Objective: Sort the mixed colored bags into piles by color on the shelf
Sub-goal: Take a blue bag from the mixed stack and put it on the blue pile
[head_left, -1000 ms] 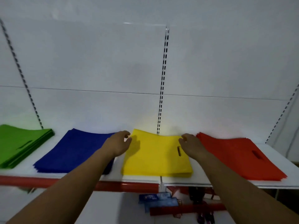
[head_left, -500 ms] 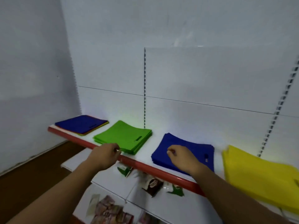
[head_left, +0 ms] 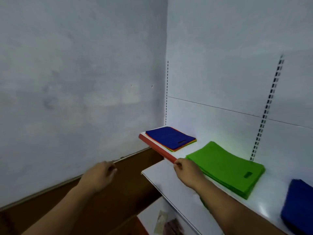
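A mixed pile of bags (head_left: 171, 139) with a blue one on top and red, yellow and green edges beneath lies at the shelf's far left end. A green pile (head_left: 227, 167) sits right of it, and a blue pile (head_left: 298, 204) shows at the right edge. My right hand (head_left: 184, 168) hovers at the shelf's red front edge (head_left: 157, 149), beside the green pile's near corner, fingers loosely curled and holding nothing. My left hand (head_left: 100, 175) hangs in the air left of the shelf, empty, with relaxed fingers.
A grey wall (head_left: 76, 82) closes the left side, with a brown floor (head_left: 101, 209) below. A white lower shelf (head_left: 160, 175) juts out beneath my right hand. Slotted uprights (head_left: 267, 107) run up the white back panel.
The view has swung left: the yellow and red piles have left the frame. Both hands have moved left off the yellow and then the blue pile, toward the mixed pile.
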Demonstrator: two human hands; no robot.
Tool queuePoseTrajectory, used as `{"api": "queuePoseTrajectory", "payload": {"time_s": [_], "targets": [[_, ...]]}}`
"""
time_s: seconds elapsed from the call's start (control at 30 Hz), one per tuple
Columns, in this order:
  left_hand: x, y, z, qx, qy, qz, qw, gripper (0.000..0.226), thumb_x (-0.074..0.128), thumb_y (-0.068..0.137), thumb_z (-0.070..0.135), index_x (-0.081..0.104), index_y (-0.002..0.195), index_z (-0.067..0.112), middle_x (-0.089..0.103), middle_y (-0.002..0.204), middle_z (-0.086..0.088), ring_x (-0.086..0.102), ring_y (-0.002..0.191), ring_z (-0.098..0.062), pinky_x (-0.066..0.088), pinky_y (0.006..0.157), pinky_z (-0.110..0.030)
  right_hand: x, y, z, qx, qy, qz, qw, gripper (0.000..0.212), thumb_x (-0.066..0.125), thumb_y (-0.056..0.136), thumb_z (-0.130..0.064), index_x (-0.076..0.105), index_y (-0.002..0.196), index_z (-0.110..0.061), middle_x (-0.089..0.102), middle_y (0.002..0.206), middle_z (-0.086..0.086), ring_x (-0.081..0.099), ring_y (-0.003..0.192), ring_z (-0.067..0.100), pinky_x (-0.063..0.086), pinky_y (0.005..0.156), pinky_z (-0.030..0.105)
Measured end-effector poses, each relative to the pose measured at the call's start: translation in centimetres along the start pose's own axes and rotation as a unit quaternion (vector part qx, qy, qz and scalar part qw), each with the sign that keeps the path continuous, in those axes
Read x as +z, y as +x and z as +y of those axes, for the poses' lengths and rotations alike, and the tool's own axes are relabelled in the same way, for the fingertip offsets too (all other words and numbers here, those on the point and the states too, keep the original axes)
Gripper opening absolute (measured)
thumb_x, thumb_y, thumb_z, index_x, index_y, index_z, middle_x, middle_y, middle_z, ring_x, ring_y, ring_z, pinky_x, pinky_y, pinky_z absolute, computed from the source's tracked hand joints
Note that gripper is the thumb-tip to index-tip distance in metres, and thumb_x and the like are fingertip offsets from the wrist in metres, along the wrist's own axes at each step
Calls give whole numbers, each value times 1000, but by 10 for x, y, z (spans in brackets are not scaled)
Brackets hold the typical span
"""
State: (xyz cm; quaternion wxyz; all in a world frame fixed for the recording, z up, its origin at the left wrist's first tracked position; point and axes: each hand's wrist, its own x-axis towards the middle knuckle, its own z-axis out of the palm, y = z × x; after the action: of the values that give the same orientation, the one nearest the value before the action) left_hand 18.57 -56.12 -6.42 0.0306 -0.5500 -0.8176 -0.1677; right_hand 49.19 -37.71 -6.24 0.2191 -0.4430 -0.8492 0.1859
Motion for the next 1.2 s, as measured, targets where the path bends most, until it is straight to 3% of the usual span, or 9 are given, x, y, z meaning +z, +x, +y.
{"api": "queuePoseTrajectory", "payload": {"time_s": [0.33,0.5,0.6,0.73,0.87,0.97,1.03,1.13,1.2], "targets": [[4,136,-102,-72,28,29,997,30,46,101,48,62,120,31,63,117,10,61,104,-13,53,87,-35,96,210,-48,-64,41,-30,997,21,51,101,-42,61,115,-30,64,121,-6,63,108,15,57,91,36],[16,223,-113,-58,15,38,997,29,46,101,46,63,119,30,63,115,10,61,98,-13,53,86,-37,111,291,-43,-51,50,-45,996,25,53,100,-41,61,120,-28,64,119,-8,65,106,15,56,82,28],[31,276,-102,-27,3,29,999,27,47,101,45,63,117,30,63,114,10,61,97,-12,53,84,-36,105,323,-21,-34,51,-25,998,21,52,100,-40,65,113,-29,66,111,-10,62,98,10,56,86,34],[58,359,-76,31,-18,19,999,27,47,100,45,63,117,31,64,114,10,61,96,-11,53,83,-34,86,347,33,29,55,18,998,13,54,100,-32,64,102,-24,66,101,-8,62,93,10,53,83,29],[94,439,-35,101,-69,-14,992,29,49,100,44,62,122,30,62,119,10,59,97,-9,52,84,-30,60,349,87,123,19,64,990,12,53,100,-29,61,91,-28,62,92,-6,59,81,9,43,65,21],[130,483,-13,162,-71,-54,983,36,49,99,43,59,130,28,56,127,7,57,109,-13,50,92,-32,56,338,110,186,-3,109,976,15,56,99,-28,59,86,-33,62,88,-8,61,85,15,43,74,28],[154,503,-6,207,-58,-75,974,41,47,98,43,57,133,25,51,133,5,52,118,-14,49,97,-34,66,330,116,249,11,132,959,7,60,97,-29,66,99,-25,69,97,-2,64,92,18,47,80,29],[185,520,-4,242,-39,-106,964,48,45,99,46,52,137,19,48,139,0,46,125,-17,47,101,-36,90,322,115,340,25,129,931,47,61,96,-40,59,129,-7,70,115,12,65,98,23,46,79,27],[198,526,-6,266,-22,-113,957,46,43,99,47,52,134,19,52,135,-1,48,121,-18,48,99,-36,106,316,107,381,60,120,915,62,59,97,-44,48,140,-1,67,122,15,65,104,25,44,76,27]]}}
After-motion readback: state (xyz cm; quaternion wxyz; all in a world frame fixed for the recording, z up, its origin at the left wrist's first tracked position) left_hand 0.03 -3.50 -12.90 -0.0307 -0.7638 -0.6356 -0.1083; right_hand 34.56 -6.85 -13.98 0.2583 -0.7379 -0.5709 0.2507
